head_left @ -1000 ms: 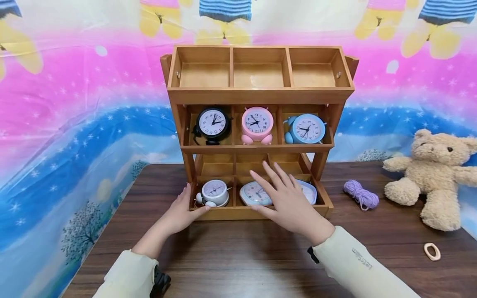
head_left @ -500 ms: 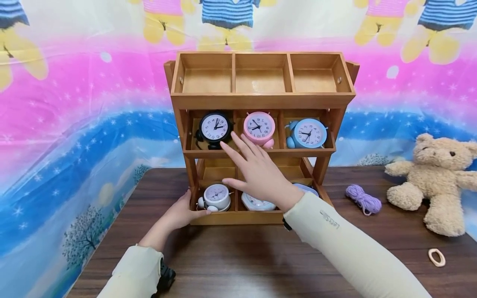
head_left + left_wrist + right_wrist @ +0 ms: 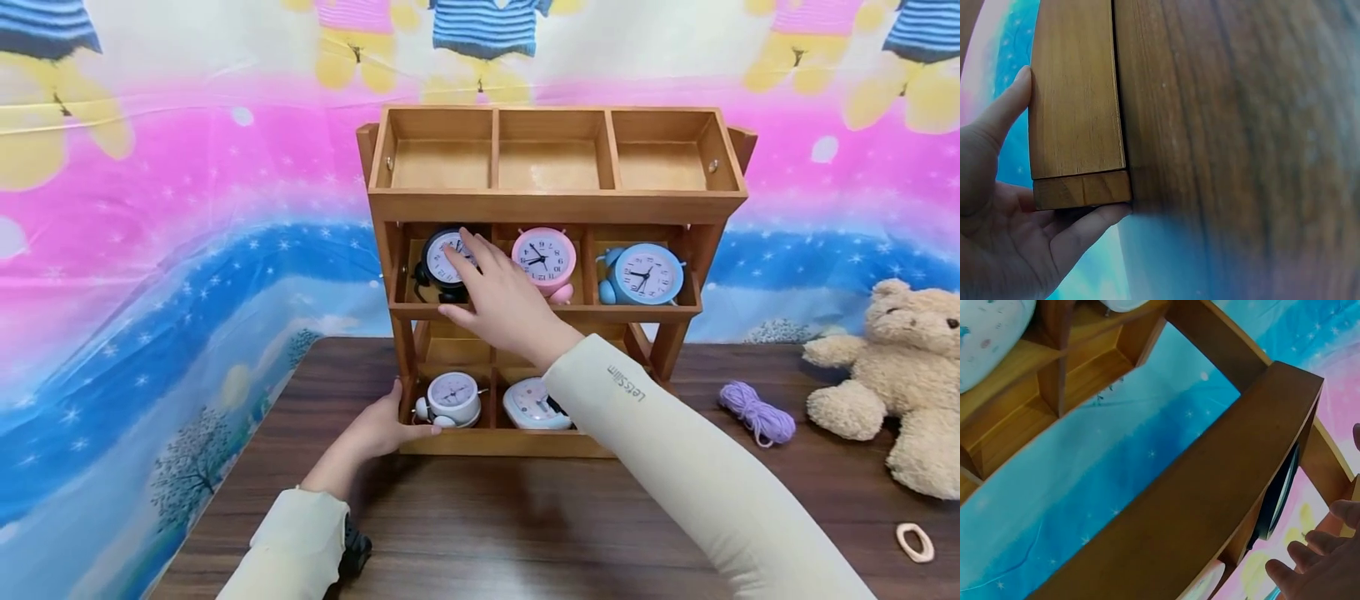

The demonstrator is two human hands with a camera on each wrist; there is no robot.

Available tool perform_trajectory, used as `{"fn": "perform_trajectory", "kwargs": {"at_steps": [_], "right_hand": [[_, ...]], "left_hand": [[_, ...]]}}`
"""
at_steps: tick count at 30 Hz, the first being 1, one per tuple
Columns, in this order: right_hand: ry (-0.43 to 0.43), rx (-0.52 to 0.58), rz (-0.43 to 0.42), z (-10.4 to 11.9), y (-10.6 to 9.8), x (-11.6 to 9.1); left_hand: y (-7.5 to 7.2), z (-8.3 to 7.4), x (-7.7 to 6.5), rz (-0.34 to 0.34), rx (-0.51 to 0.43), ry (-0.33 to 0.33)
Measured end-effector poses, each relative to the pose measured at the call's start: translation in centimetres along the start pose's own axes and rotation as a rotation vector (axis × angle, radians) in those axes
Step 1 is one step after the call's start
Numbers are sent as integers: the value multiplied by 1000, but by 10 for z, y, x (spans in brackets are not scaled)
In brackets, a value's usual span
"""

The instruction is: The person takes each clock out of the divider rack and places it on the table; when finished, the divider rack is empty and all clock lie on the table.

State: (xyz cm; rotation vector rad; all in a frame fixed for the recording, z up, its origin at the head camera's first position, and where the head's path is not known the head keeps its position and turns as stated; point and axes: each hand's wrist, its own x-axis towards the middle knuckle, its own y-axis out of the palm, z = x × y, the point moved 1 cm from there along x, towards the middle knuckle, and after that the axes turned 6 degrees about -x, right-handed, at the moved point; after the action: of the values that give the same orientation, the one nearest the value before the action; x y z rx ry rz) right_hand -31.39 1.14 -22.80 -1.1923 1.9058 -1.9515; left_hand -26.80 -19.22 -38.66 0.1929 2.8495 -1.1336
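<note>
My left hand (image 3: 372, 427) grips the lower left corner of a three-tier wooden shelf rack (image 3: 558, 204); in the left wrist view its thumb lies along one edge of the wood (image 3: 1079, 106) and the fingers go round the end. My right hand (image 3: 510, 304) has its fingers spread before the middle tier, overlapping the black alarm clock (image 3: 435, 265) in the left compartment. Beside that clock stand a pink alarm clock (image 3: 543, 258) and a blue one (image 3: 647, 273). In the right wrist view the right-hand fingers (image 3: 1319, 547) are near the black clock, apart from it.
On the bottom tier are a white twin-bell clock (image 3: 453, 396) and a pale rounded clock (image 3: 534, 404); the right sleeve hides the right compartment. Purple yarn (image 3: 757, 413), a teddy bear (image 3: 892, 375) and a small wooden ring (image 3: 915, 542) are on the table (image 3: 480, 517) at right.
The right hand has risen from the bottom tier up and left, past the pink clock, to in front of the black clock. The left hand stays at the rack's corner. The view has shifted slightly.
</note>
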Motion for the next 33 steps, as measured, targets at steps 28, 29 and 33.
{"fn": "perform_trajectory", "kwargs": {"at_steps": [28, 29, 33], "right_hand": [[173, -124, -26, 18, 6, 48], [173, -130, -26, 18, 7, 48], [168, -141, -26, 18, 8, 50]], "left_hand": [[3, 0, -10, -44, -14, -59], [2, 0, -10, -42, -15, -61], [1, 0, -9, -35, -19, -63]]}}
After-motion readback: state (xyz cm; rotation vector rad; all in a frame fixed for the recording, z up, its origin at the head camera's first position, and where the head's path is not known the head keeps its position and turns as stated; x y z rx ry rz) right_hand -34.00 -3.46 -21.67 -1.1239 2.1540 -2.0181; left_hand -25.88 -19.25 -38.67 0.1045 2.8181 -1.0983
